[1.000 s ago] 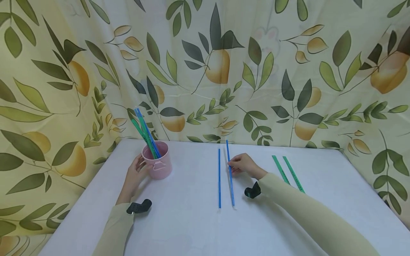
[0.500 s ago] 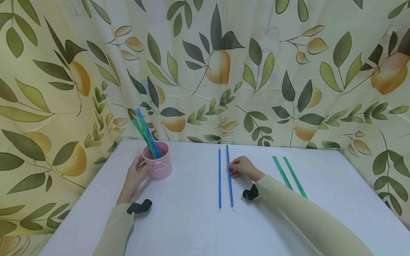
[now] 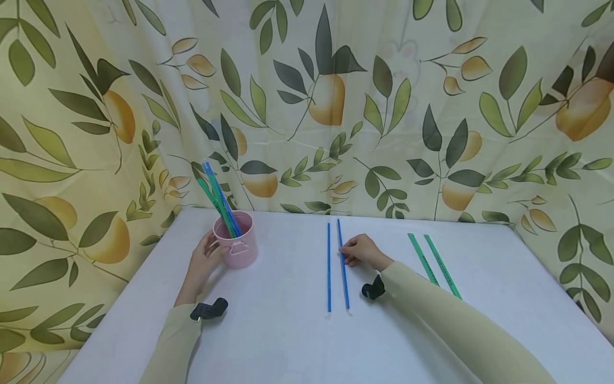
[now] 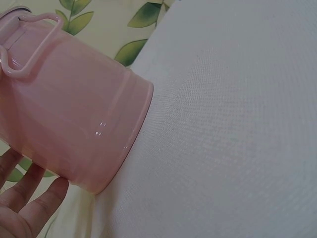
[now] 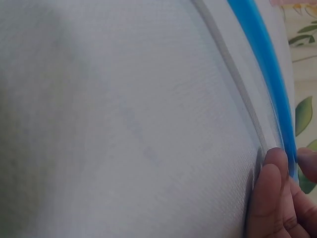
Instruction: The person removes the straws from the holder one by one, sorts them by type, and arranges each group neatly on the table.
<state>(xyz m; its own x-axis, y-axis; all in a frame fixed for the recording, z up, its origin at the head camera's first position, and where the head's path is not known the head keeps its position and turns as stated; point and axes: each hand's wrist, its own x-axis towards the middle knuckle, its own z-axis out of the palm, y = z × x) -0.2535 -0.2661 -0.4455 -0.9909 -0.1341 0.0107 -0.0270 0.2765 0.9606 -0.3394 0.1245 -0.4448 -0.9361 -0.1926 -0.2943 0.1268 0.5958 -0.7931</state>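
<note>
A small pink bucket (image 3: 242, 255) with a side handle stands on the left of the table, several green strips and blue sticks (image 3: 221, 197) leaning in it. My left hand (image 3: 202, 265) holds the bucket by its left side; the fingers (image 4: 47, 201) lie against its wall in the left wrist view. Toward the middle, my right hand (image 3: 365, 252) pinches a thin blue stick (image 3: 344, 277) between thumb and fingers, low over the cloth. In the right wrist view the same blue stick (image 5: 267, 64) runs up from the fingertips (image 5: 276, 161). Its shadow falls beside it.
A second blue stick (image 3: 329, 266) lies parallel, just left of the held one. Right of the right hand lie two green ruler-like strips (image 3: 423, 258), partly covered by the sleeve (image 3: 441, 314). A fruit-and-leaf patterned curtain (image 3: 307, 106) hangs behind the white table (image 3: 278, 330).
The right hand has brought the blue stick's far end down and slightly left, beside the other blue stick. The left hand and the bucket have stayed in place.
</note>
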